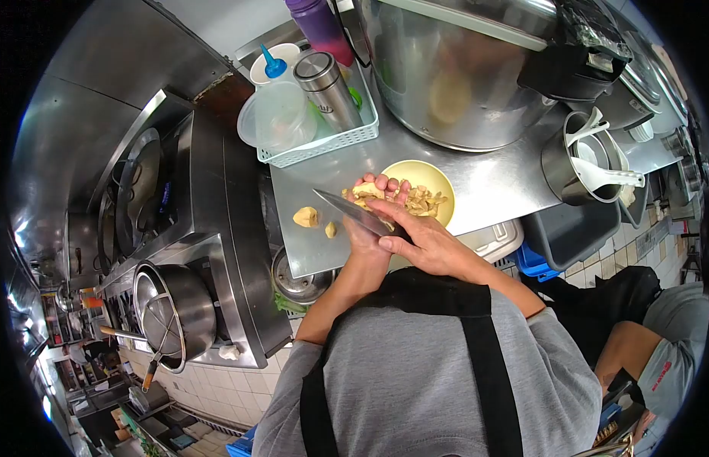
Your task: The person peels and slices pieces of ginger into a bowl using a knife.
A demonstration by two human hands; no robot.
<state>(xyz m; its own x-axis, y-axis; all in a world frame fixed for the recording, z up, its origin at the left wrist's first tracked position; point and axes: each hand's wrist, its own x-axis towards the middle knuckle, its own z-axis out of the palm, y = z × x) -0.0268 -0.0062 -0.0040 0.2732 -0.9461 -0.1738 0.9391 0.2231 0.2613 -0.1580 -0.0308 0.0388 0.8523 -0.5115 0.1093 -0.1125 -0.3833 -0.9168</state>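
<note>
My right hand (421, 242) grips a knife, its blade (345, 207) pointing up and to the left across my left palm; the handle is hidden in my fingers. My left hand (367, 236) is palm up with curled fingers, holding a pale yellow piece of what looks like ginger (367, 190). Just behind and to the right, touching or nearly touching my fingertips, is a yellow bowl (438, 177) holding several cut ginger pieces (423, 202). Two more lumps lie on the steel counter, a larger ginger lump (306, 217) and a small ginger piece (330, 229), left of the knife tip.
Behind the hands stand a light basket (324, 148) with a steel flask (328, 87) and plastic tubs, and a large steel pot (461, 84). A steel container (571, 167) with white ladles is at right. A person's arm (629, 354) shows at lower right.
</note>
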